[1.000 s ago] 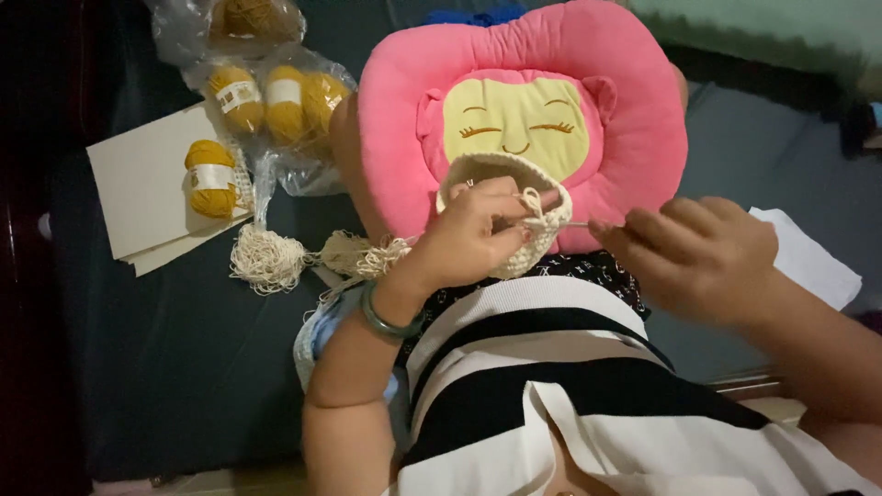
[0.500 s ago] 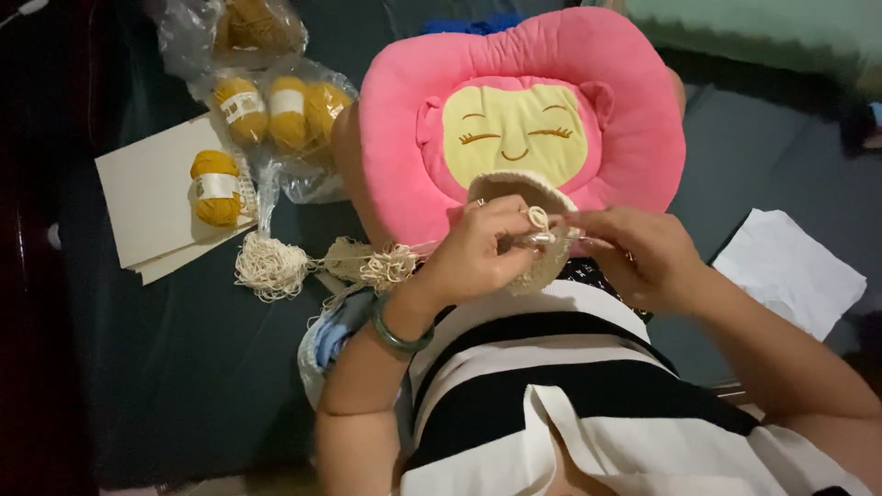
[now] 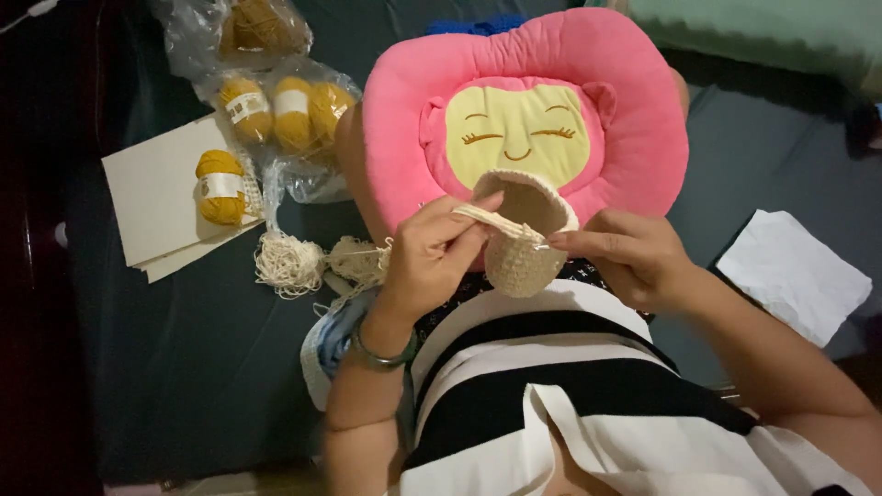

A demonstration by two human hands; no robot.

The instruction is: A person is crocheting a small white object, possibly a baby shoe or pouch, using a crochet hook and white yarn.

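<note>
Head camera looks down on a cream crocheted pouch [image 3: 522,241], held in the air over the person's lap and just in front of a pink face-shaped cushion [image 3: 525,119]. It is a small cup-shaped piece, open at the top, with a thicker rolled rim and a tight, bumpy stitch on its rounded bottom; its inside shows a shade darker than the outside. It looks very light and soft, likely to fold or flatten under any firm squeeze, not slippery thanks to the rough yarn, and not fragile, though loose loops could pull out. The rim seems the best place to take hold, since it is the stiffest part. The left hand [image 3: 432,257] is closed in a pinch on the near edge of that rim, thumb on top. The right hand [image 3: 629,257] is curled with its fingertips at the other side of the rim; whether it grips a hook there is too small to tell. A strand runs left toward a loose tangle of cream yarn [image 3: 289,264] on the dark sheet [image 3: 184,367], near mustard yarn balls [image 3: 276,101] in clear bags.
</note>
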